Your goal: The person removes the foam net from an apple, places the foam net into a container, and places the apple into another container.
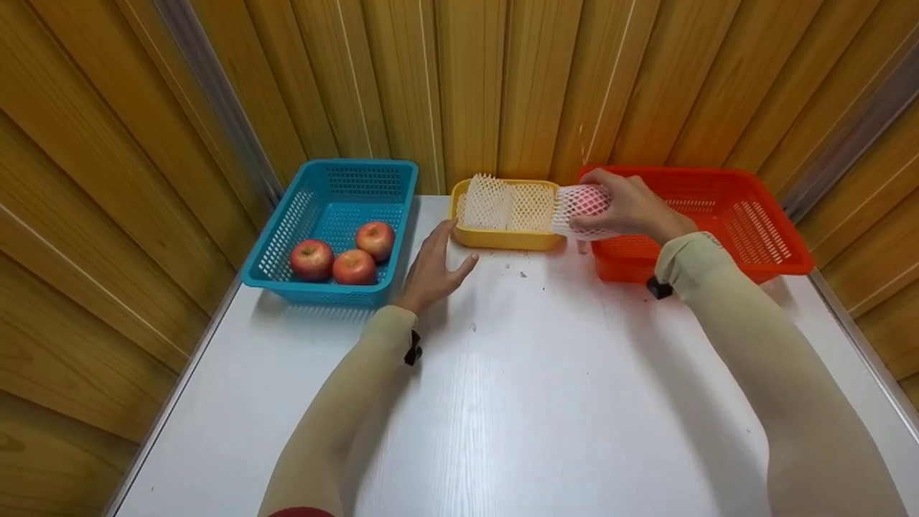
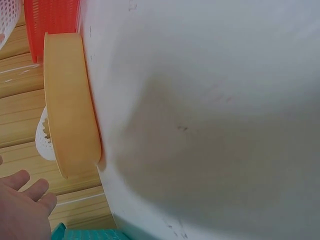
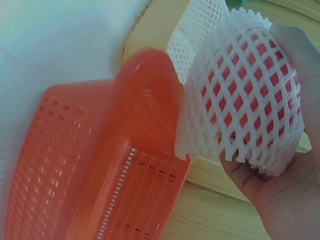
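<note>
In the head view my right hand (image 1: 635,208) grips an apple in a white foam net sleeve (image 1: 585,208), held above the left rim of the red basket (image 1: 779,269). Red skin shows through the mesh of the sleeved apple (image 3: 245,95) in the right wrist view. My left hand (image 1: 433,271) has its fingers extended, thumb apart, and holds nothing. It is between the blue basket (image 1: 330,293) and the yellow tray (image 1: 502,240). White foam net sleeves (image 1: 487,205) lie in that tray. Three bare red apples (image 1: 311,260) lie in the blue basket.
The baskets and tray stand in a row at the back of the white table (image 1: 517,402). A wood-panelled wall (image 1: 467,86) rises right behind them. More panelling closes in on the left and right sides.
</note>
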